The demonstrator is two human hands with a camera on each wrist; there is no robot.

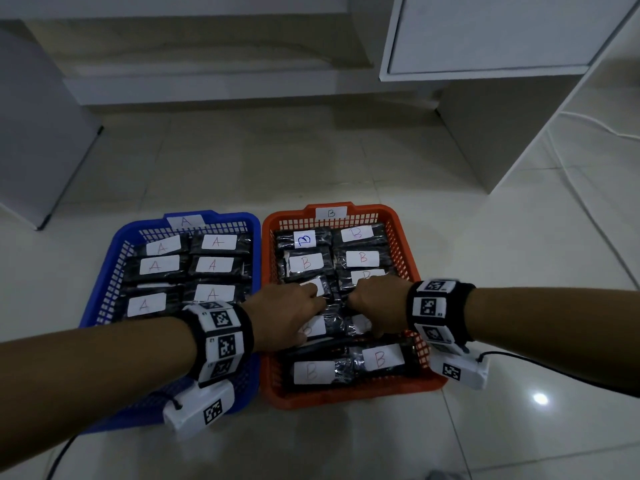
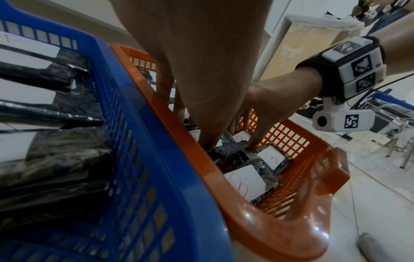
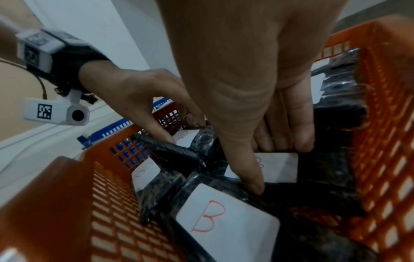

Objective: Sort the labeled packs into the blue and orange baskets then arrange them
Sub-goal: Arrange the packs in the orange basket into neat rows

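The blue basket (image 1: 104, 282), tagged A, holds several black packs with white A labels (image 1: 216, 242). Beside it on the right, the orange basket (image 1: 405, 244), tagged B, holds several black packs with B labels (image 1: 362, 258). Both hands are inside the orange basket at its middle. My left hand (image 1: 304, 315) pinches a black pack (image 3: 170, 150) between thumb and fingers. My right hand (image 3: 273, 168) spans a B-labelled pack (image 3: 282, 164), with the thumb at its near edge and the fingers at its far edge. Two more B packs (image 1: 381, 358) lie at the basket's near end.
Both baskets sit side by side on a pale tiled floor (image 1: 311, 161). A white cabinet (image 1: 485, 39) stands at the back right and a grey unit (image 1: 34, 133) at the left. A white cable (image 1: 588, 123) runs along the floor on the right.
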